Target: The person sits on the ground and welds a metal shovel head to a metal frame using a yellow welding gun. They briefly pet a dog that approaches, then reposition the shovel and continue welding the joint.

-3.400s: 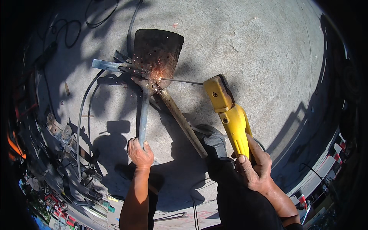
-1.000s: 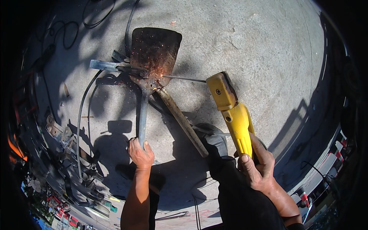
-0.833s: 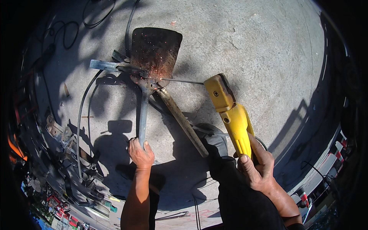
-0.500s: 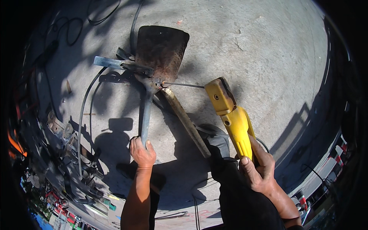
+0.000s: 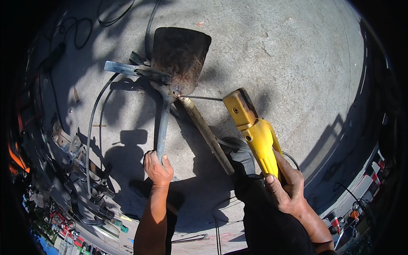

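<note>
My left hand (image 5: 158, 169) is closed round the lower end of a grey metal pipe (image 5: 162, 127). Its upper end meets a dark, rusty shovel-like blade (image 5: 178, 57). A bluish metal clamp (image 5: 140, 71) grips near that joint. In my right hand (image 5: 290, 189) is a yellow welding electrode holder (image 5: 255, 136), my fingers wrapped round its grip. A thin welding rod (image 5: 204, 98) runs left from its jaws, its tip at the joint, where a small bright spot shows. A worn, tan bar (image 5: 207, 134) slants from near the joint toward my dark-clothed leg.
A black cable (image 5: 90, 140) curves up to the clamp across the concrete floor (image 5: 306, 76). Scrap metal parts (image 5: 80, 157) lie in a heap at left. More cable loops (image 5: 78, 34) lie at the far left. A red-and-white cone (image 5: 335, 223) stands at lower right.
The electrode holder has shifted slightly left and down, and the rod's outer end has dropped a little. My left hand and the pipe stay nearly in place.
</note>
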